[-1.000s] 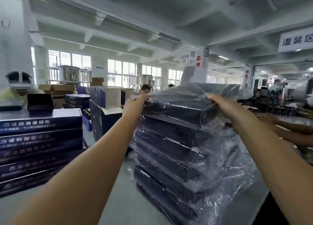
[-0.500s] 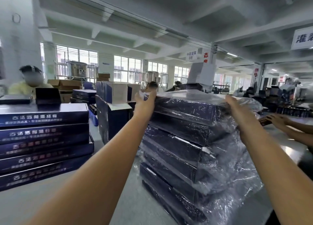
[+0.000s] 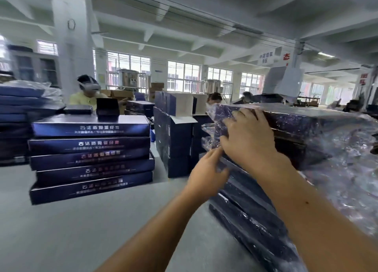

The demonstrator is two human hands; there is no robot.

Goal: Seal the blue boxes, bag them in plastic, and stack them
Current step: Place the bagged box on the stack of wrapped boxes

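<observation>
A tall stack of dark blue boxes in clear plastic bags (image 3: 302, 169) fills the right side of the grey table (image 3: 86, 226). The top bagged box (image 3: 306, 120) lies flat on it. My right hand (image 3: 247, 140) rests with spread fingers on the near left end of the upper boxes, pressing the plastic there. My left hand (image 3: 206, 169) is just below it and pinches loose plastic at the stack's left end. A second stack of several unbagged blue boxes (image 3: 90, 159) with white lettering stands to the left.
Upright blue cartons (image 3: 176, 144) stand behind the table between the two stacks. More bagged boxes (image 3: 18, 116) pile up at the far left. A person in yellow wearing a headset (image 3: 88, 93) sits behind the left stack. Other workers are farther back.
Both hands left the top box's two ends and came together at the stack's near left end. The view swung left, showing more of the unbagged stack.
</observation>
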